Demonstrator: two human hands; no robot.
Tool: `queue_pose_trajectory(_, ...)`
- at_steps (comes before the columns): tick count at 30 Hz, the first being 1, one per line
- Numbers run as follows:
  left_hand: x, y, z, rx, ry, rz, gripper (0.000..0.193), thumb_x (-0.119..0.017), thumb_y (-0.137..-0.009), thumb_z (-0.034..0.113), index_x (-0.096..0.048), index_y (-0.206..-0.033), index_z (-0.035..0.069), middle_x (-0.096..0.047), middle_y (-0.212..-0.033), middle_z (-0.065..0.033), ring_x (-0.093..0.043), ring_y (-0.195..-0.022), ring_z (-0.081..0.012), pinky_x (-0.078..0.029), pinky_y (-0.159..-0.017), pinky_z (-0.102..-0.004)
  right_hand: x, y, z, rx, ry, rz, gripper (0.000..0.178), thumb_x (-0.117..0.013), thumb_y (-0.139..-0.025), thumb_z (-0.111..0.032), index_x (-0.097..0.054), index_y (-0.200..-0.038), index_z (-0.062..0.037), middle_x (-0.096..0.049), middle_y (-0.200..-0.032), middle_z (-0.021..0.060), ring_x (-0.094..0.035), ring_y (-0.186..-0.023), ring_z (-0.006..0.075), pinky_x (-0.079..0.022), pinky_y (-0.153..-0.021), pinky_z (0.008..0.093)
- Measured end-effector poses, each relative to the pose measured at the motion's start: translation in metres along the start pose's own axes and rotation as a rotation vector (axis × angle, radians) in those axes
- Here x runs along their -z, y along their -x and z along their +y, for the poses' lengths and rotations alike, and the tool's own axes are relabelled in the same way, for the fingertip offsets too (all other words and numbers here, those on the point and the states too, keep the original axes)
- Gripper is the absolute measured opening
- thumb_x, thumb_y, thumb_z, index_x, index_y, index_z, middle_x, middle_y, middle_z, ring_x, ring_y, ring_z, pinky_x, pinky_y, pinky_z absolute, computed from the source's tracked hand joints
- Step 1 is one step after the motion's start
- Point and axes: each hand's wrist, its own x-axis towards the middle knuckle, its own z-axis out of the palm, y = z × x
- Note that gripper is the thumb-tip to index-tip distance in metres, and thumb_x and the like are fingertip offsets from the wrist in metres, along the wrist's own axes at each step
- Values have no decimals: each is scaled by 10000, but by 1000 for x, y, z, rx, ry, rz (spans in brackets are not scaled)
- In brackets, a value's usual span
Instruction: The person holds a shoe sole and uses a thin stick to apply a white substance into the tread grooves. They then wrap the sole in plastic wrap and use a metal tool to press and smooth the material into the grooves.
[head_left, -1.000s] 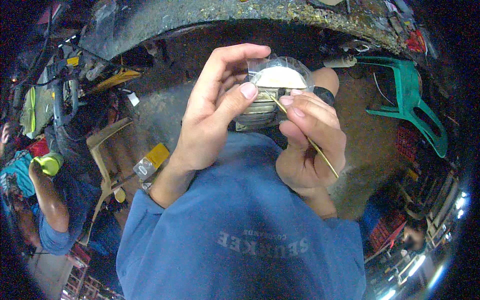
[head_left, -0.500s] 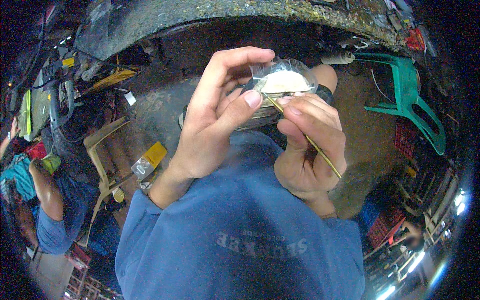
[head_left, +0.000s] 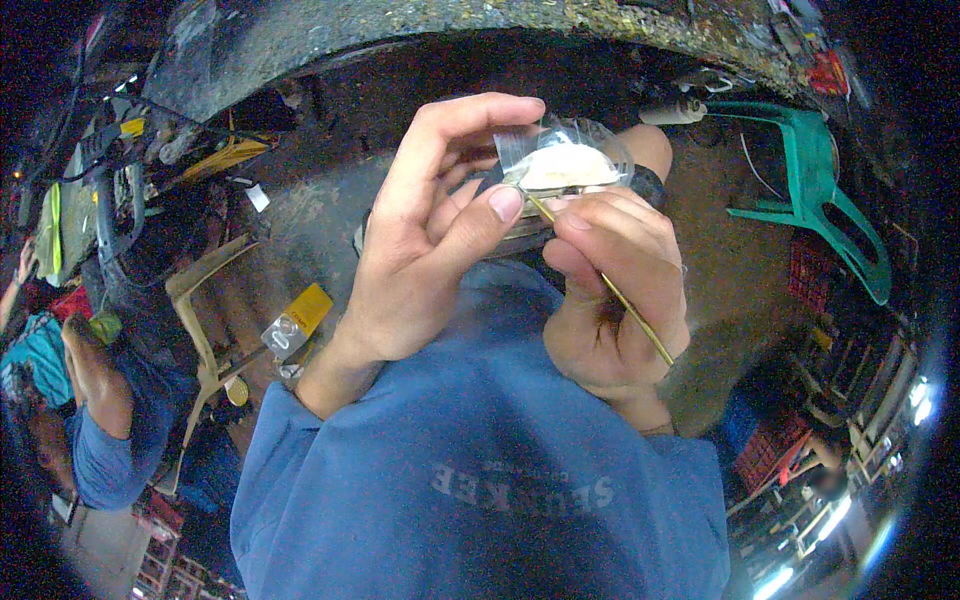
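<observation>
Brass rod (head_left: 637,319), right hand (head_left: 637,268) pinching, tip near edge of white piece (head_left: 570,168), left hand (head_left: 418,245) curved, hold unclear

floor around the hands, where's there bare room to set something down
The floor looks open between the right hand and green plastic frame, and between the left hand and beige frame. It's crowded between the hands, with the gold rod and plastic-covered white piece, and at far left.

A green plastic chair (head_left: 808,160) — red crate (head_left: 806,272) (lattice-sided) near it — and, at left, a beige frame (head_left: 181,287).
</observation>
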Motion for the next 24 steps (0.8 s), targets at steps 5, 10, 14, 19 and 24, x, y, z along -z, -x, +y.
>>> queue_pose_trajectory(5,-1,0,1,-14,2,9,537,-637,-896,140,-449,-1375,-14,-521,-1384,-149,-526,-1269,-239,-403,-1097,-371,-2,0,-2,6,13,31,130,-674,-941,-52,-659,-1037,35,-705,-945,172,-692,-877,294,-566,-821,386)
queue_pose_trajectory(10,2,0,2,-9,31,-35,475,-578,-925,41,-449,-1380,2,-503,-1374,-123,-503,-1275,-208,-403,-1107,-359,3,1,0,0,6,11,123,-674,-935,-31,-657,-1040,30,-703,-936,166,-690,-869,292,-567,-812,385)
queue_pose_trajectory(14,-1,1,1,-12,-21,-3,536,-631,-898,133,-443,-1378,-14,-512,-1396,-145,-528,-1270,-239,-411,-1093,-369,2,3,2,-4,14,44,131,-679,-930,-31,-654,-1044,27,-702,-931,162,-688,-862,290,-565,-805,387)
queue_pose_trajectory(19,0,0,1,-32,37,-43,478,-576,-935,54,-436,-1389,-1,-499,-1382,-131,-506,-1278,-214,-409,-1105,-363,5,5,3,-7,15,23,138,-684,-926,-37,-653,-1047,25,-702,-927,158,-686,-856,290,-562,-803,391)
queue_pose_trajectory(24,-2,0,1,-4,22,29,555,-639,-893,152,-438,-1385,-9,-516,-1389,-144,-533,-1258,-235,-420,-1087,-368,10,4,8,-24,-3,45,146,-688,-923,-42,-652,-1049,22,-702,-923,155,-685,-851,290,-558,-802,395)
